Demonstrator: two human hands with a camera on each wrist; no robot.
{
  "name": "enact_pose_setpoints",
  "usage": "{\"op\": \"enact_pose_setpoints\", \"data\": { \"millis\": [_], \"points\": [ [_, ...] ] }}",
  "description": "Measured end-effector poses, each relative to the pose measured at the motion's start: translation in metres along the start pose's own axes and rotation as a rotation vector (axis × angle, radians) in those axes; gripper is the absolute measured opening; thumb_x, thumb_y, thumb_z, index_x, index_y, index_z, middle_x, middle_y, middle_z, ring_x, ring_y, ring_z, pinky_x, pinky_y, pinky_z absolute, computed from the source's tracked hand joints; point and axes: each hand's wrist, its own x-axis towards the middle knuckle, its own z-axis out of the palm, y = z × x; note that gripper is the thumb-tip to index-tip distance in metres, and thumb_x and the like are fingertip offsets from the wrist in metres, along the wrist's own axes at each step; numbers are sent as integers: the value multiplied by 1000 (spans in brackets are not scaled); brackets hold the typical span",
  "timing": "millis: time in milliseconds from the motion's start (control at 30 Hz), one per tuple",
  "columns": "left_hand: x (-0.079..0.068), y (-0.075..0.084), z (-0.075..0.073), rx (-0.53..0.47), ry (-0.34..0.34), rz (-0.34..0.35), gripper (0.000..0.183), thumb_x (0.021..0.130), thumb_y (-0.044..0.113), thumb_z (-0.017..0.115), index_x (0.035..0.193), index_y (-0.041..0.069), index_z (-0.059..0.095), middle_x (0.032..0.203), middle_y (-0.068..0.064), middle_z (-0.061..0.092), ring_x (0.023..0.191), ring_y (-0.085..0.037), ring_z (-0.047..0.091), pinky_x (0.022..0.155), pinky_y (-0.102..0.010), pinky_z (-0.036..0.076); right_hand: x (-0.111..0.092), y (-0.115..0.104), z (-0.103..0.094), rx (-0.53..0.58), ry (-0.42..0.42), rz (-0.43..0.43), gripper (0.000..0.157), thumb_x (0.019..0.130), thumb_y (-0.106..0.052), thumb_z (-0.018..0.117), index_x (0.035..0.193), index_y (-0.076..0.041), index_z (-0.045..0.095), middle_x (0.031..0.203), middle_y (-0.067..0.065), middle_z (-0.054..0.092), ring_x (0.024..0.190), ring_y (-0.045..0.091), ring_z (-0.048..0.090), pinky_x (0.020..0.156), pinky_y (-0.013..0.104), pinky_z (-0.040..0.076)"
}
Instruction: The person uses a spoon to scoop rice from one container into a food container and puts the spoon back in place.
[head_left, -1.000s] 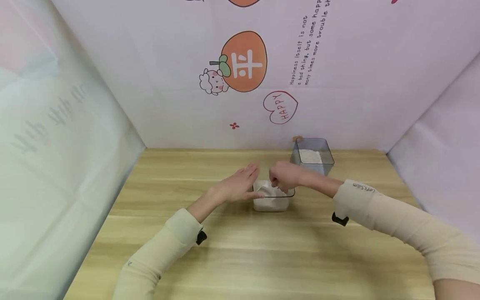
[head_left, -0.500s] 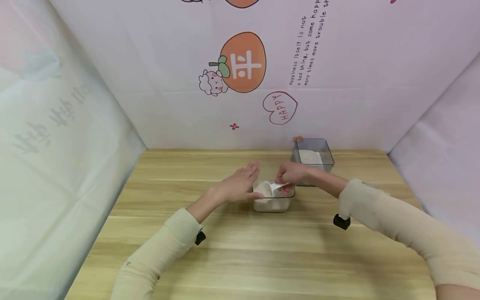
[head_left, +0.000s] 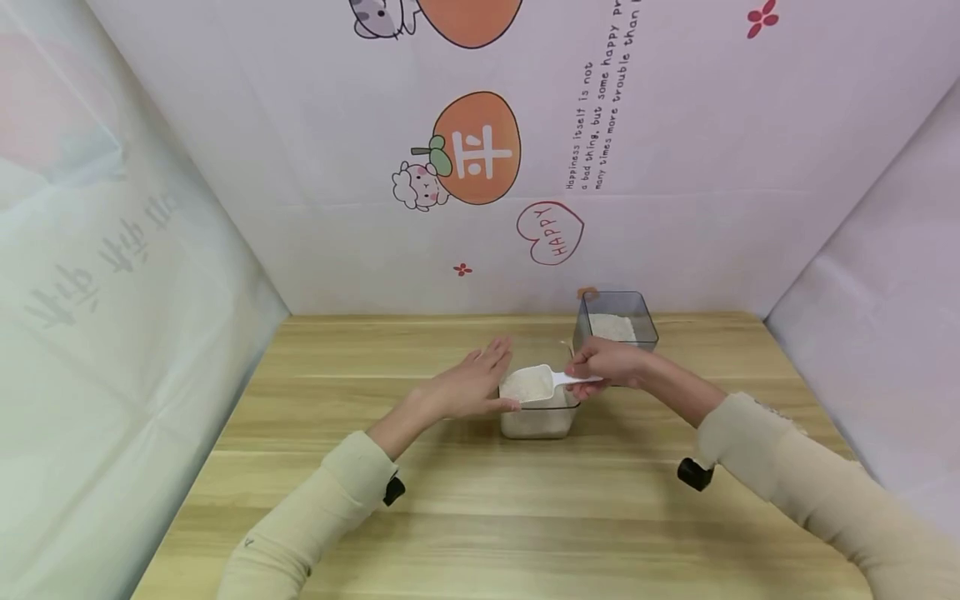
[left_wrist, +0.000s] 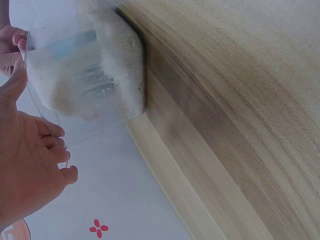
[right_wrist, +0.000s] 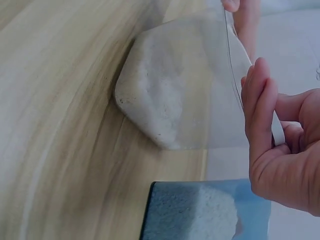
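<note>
My right hand (head_left: 611,364) grips the handle of a white scoop (head_left: 558,379), which lies level above the clear container. White grains (head_left: 527,384), rice by their look, fill the scoop's bowl. Below it stands the clear square container (head_left: 536,425) with more white grains inside, seen through its wall in the left wrist view. My left hand (head_left: 471,385) rests against that container's left side, fingers extended, its thumb (left_wrist: 16,82) at the rim. In the right wrist view, my right fingers (right_wrist: 260,107) curl round the scoop handle (right_wrist: 277,131) just beyond the container's rim.
Behind and to the right stands a blue-grey see-through container (head_left: 647,323), partly filled with white grains. Both containers are on a wood-grain table (head_left: 480,517). A printed white backdrop (head_left: 360,250) rises at the table's back edge, with pale sheets at both sides.
My right hand has drawn the scoop up out of the clear container, tilting it level with grains in its bowl. My left hand has stayed at the container. The head view has tipped slightly upward.
</note>
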Motion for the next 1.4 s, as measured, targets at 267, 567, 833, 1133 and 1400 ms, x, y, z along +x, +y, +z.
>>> {"op": "enact_pose_setpoints", "data": {
  "millis": [267,567,833,1133,1400],
  "points": [
    [-2,-1,4,-25,-3,-7,95,98,63,44,159,-1,11,169,-12,-7,157,-28,-1,126,-49,13,-12,16,-6,123,37,9,32,105,-6,46,108,22,62,76,1,70,68,5,67,60,14,53],
    [0,-2,5,-33,-6,-18,94,98,62,45,159,-1,10,169,-11,-8,157,-27,-2,127,-49,12,-23,24,-11,203,77,-2,31,104,-4,44,116,21,58,83,2,71,71,6,69,63,15,55],
    [0,-2,2,-34,-10,-16,95,98,64,44,158,-2,13,169,-12,-7,157,-28,-1,127,-48,12,-31,23,-17,210,109,-26,30,105,-3,42,116,20,57,82,2,70,71,7,68,66,17,57],
    [1,-1,1,-31,-25,-20,96,97,67,41,159,1,10,169,-10,-9,157,-24,-4,127,-45,10,-49,21,-32,239,146,-20,36,107,-6,39,127,22,47,87,4,67,72,5,65,70,18,57],
    [1,-2,1,-42,-26,-21,95,97,66,41,159,2,9,169,-8,-11,157,-23,-5,127,-45,9,-71,19,-50,260,149,-69,28,107,-11,43,100,-1,68,85,0,69,72,4,65,67,17,56]
  ]
}}
